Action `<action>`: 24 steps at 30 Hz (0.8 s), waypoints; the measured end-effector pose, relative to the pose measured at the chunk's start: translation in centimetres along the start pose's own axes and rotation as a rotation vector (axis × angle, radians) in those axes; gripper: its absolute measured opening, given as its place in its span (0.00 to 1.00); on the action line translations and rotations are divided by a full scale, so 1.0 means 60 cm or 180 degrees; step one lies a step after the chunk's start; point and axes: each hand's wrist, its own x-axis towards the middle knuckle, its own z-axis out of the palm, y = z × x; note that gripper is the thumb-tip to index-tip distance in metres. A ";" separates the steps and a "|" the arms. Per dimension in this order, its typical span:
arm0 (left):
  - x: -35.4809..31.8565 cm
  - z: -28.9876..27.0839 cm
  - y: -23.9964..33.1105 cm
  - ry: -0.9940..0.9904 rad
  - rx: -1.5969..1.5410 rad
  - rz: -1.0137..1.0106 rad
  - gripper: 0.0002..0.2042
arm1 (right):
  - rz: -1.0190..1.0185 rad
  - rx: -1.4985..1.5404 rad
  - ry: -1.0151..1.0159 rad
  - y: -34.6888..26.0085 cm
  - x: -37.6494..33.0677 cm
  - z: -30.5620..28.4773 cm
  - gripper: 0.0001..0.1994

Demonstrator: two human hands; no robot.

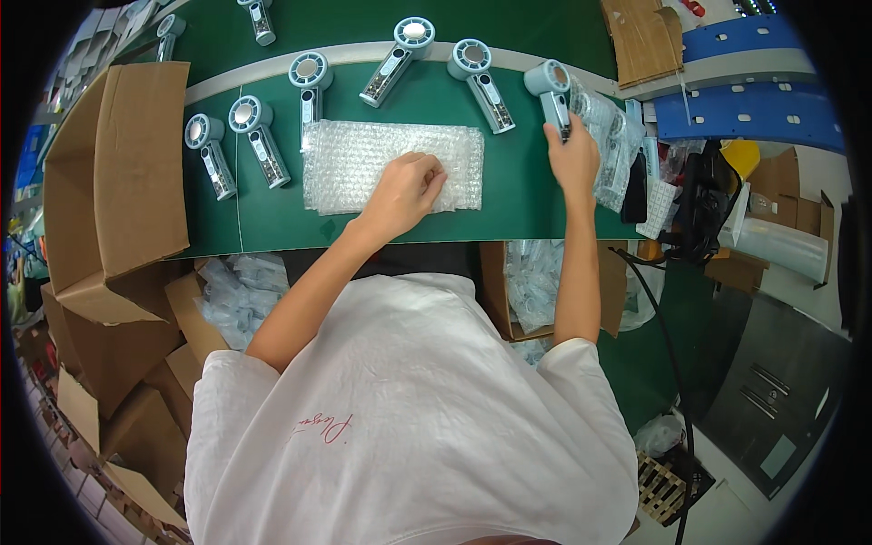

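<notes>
My right hand [573,159] is closed around the handle of a pale blue handheld fan [549,80] at the right of the green table. The fan's round head points away from me. Curled above a stack of clear bubble wrap bags [350,168] is my left hand [407,193], its fingers bent inward and their tips hidden. Whether it pinches a bag's layer does not show. Beyond the bags lie more handheld fans, among them one with a white centre [400,59], one tilted right [481,86] and one partly behind the bags [310,86].
A tall open cardboard box [145,173] stands at the table's left edge. More bubble wrap [610,150] and a black phone-like object [634,189] lie by my right hand. Below the table edge are boxes of plastic bags [531,282]. A black cable [668,336] hangs at right.
</notes>
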 end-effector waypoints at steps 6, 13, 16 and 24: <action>-0.002 -0.015 -0.019 -0.0001 -0.0473 0.0032 0.04 | 0.1201 0.3580 -0.0890 -0.055 -0.054 -0.062 0.17; 0.002 -0.034 -0.010 -0.0219 -0.0793 -0.0525 0.06 | 0.0171 0.3199 -0.0820 -0.076 -0.194 0.035 0.24; 0.002 -0.027 -0.034 -0.0059 -0.1191 -0.0753 0.07 | 0.0050 0.2534 -0.1010 -0.063 -0.219 0.053 0.24; 0.008 -0.028 -0.033 0.0385 -0.1753 -0.0846 0.07 | -0.1266 0.0729 -0.0974 -0.102 -0.197 0.006 0.27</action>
